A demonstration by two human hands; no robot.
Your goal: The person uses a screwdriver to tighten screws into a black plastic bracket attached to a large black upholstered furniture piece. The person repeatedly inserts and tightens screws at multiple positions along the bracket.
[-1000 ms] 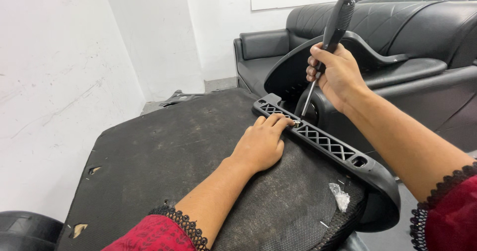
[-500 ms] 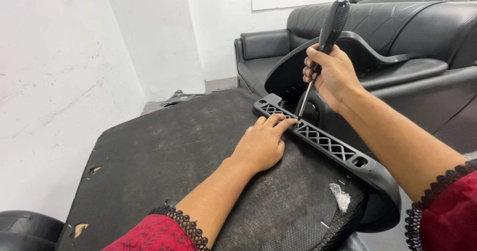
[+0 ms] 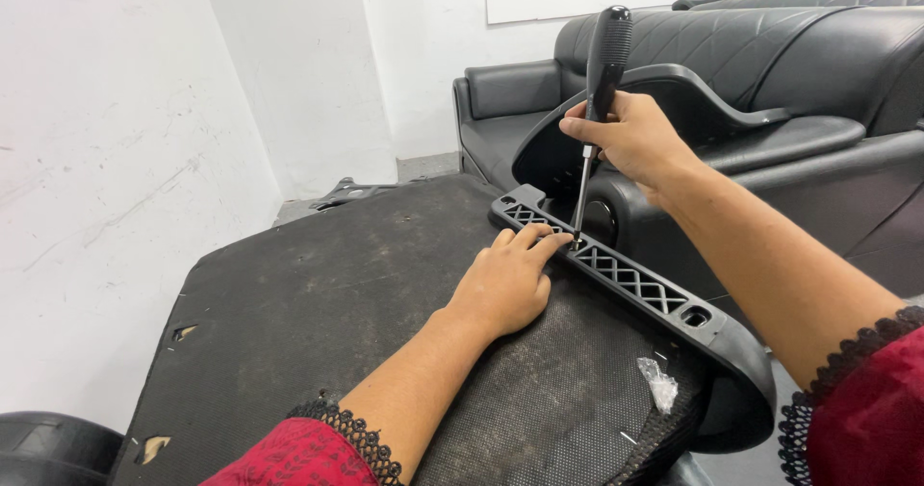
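Note:
My right hand (image 3: 630,140) grips the black handle of a screwdriver (image 3: 604,58), held nearly upright. Its metal shaft runs down to a small screw on a black plastic lattice bracket (image 3: 635,279) fixed along the edge of a black felt-covered panel (image 3: 337,313). My left hand (image 3: 505,279) lies flat on the panel, and its fingertips touch the bracket right beside the screwdriver tip. Both sleeves are red with black lace cuffs.
A curved black plastic shell (image 3: 674,91) sits behind the bracket. Black leather sofas (image 3: 789,53) stand at the back right. A white wall (image 3: 106,159) runs along the left. A scrap of clear plastic (image 3: 660,382) lies on the panel near its right end.
The screwdriver has shifted a little to the left and stands more upright, with its tip now on the bracket by my left fingertips. My left hand has stayed in place.

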